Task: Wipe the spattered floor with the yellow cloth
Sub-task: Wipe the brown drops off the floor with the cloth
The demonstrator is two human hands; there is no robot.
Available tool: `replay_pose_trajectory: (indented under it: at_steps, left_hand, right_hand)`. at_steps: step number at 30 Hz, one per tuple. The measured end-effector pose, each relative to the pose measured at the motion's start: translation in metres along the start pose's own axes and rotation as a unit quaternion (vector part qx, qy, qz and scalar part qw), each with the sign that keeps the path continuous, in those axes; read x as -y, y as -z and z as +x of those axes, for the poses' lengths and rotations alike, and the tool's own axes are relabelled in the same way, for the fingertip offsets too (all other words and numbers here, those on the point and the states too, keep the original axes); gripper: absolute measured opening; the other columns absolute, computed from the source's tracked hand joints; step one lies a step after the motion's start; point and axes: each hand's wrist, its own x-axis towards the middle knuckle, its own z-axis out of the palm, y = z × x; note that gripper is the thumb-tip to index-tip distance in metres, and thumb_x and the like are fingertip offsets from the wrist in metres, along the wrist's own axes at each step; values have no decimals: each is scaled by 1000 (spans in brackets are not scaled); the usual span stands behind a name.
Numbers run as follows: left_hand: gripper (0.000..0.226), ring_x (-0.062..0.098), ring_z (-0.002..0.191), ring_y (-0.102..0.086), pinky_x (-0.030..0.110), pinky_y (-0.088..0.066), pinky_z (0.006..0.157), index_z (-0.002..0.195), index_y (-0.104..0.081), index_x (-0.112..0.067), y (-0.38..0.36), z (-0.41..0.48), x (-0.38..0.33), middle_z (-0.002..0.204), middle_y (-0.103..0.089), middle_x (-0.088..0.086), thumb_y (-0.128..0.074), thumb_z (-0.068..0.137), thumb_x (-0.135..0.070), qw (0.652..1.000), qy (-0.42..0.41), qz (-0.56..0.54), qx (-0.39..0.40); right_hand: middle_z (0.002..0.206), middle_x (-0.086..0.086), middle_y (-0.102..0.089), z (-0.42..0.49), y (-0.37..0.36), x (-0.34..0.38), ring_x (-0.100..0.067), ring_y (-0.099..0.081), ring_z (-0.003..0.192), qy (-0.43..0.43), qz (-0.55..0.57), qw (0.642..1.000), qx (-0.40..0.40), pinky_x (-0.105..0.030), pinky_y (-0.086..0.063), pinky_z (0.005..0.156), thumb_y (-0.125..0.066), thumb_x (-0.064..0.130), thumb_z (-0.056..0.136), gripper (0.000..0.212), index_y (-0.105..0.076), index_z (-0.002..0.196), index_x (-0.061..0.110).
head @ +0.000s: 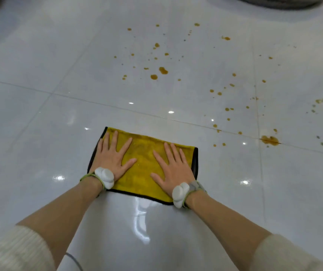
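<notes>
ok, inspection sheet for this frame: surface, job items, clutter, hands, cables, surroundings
Surface: glossy white tiled floor; brown spatter spread ahead and to the right of the cloth; largest blot on a grout line at right.
Job's things: yellow microfibre cloth with black edging, flat on the floor, short of the spatter.
Clutter: nothing seen.
Hands: left hand and right hand press flat on the cloth, fingers spread; white wrist pods strapped on.
Cables: thin grey cable at the bottom edge, between the arms.
Surroundings: dark rounded object at the top right, cut off.

Grey curved object [282, 2] at top edge; white wristband device [104, 177], a second one [179, 194]; thin cable [75, 261] at bottom
</notes>
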Motion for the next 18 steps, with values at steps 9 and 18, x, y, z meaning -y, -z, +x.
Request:
replay_pose_trajectory:
  at_steps: [9,18]
  left_hand:
    - [87,43,147,9,55,-1,119,152,5,-38,-7,-27,-115,161,4,20,10,77,-82,1000,-24,4,11]
    - [86,42,147,8,54,1,120,152,5,-41,-1,106,-184,162,4,17,7,76,-82,998,-65,8,-9]
  right_hand:
    - [161,1,4,-89,0,-84,-21,6,149,-12,-3,1000,20,-40,1,120,-13,74,88,76,-6,153,35]
    - [162,3,0,-22,16,-205,-16,4,149,-61,2,998,-12,-39,0,121,-9,75,85,78,-4,153,36]
